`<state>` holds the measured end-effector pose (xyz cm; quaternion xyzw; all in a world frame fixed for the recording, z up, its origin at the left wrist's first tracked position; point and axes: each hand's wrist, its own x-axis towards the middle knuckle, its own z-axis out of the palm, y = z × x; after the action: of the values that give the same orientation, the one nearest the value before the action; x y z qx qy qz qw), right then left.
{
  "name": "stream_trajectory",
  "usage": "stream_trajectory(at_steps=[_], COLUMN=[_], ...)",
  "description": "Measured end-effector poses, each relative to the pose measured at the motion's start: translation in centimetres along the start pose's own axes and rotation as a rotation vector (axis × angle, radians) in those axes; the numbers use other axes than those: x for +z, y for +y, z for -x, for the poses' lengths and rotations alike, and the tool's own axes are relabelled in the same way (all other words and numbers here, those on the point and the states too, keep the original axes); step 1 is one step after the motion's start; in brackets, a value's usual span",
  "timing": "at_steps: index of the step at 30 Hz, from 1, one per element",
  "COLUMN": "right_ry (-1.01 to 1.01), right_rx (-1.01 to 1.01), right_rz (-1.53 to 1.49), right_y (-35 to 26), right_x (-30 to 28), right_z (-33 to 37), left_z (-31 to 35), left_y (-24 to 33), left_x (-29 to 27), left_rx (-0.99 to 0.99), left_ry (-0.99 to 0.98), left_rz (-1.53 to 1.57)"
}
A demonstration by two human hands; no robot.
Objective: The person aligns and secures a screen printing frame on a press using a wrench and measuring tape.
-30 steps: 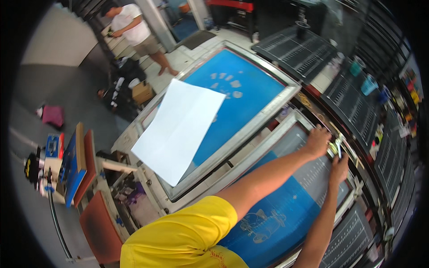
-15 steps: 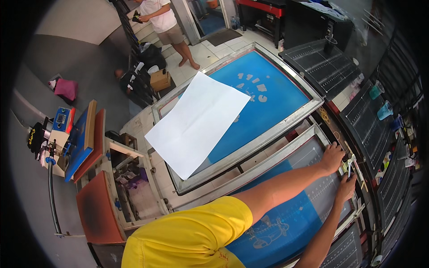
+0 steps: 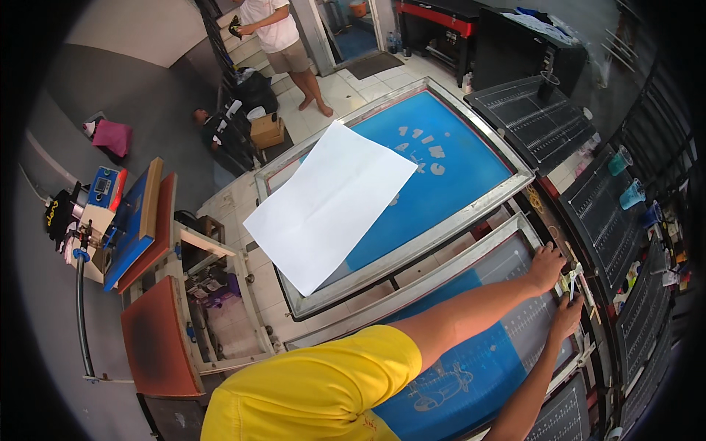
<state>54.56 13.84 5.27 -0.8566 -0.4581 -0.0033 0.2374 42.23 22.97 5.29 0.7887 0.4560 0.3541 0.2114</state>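
"At 4 o'clock, what's the right hand [image 3: 567, 317] doing?"
"Its fingers curl around a silver metal piece [image 3: 572, 285] at the edge of the near screen frame [image 3: 521, 225]."
"And the left hand [image 3: 546, 269]?"
"At 11 o'clock from it, half curled; I cannot tell whether it grips anything."
"Outward?"
"Toward 10 o'clock, white paper [image 3: 331, 209] lies across a 2nd blue screen [image 3: 467, 167]."

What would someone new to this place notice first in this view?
Probably the bright white sheet lying across the left part of a large framed blue screen in the middle. Next, the yellow sleeve at the bottom, with the left hand and right hand at the right end of a nearer framed screen. The orange-red pad stands out at lower left.
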Motion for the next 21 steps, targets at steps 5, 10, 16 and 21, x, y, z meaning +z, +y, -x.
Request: stream_trajectory(at_steps=[5,10,16,21], right_ry=[0.087,0.014,-0.074,-0.101], right_rx=[-0.114,0.026,0.127,0.150], right_rz=[-0.275,-0.430,-0.274,-0.260], right_y=[4.8,4.7,4.6,3.8], right_x=[-0.3,-2.7,-4.9,-4.7], right_z=[-1.0,1.0,1.8,1.9], left_z=[-1.0,-1.3,-1.3,-1.1], left_y=[0.3,-1.4,0.4,0.1], left_x=[0.9,0.6,-0.3,0.0], left_rx=[0.124,0.194,0.155,0.153], left_ry=[-0.016,0.095,-0.058,-0.080], left_rz=[-0.054,-0.053,-0.064,-0.083])
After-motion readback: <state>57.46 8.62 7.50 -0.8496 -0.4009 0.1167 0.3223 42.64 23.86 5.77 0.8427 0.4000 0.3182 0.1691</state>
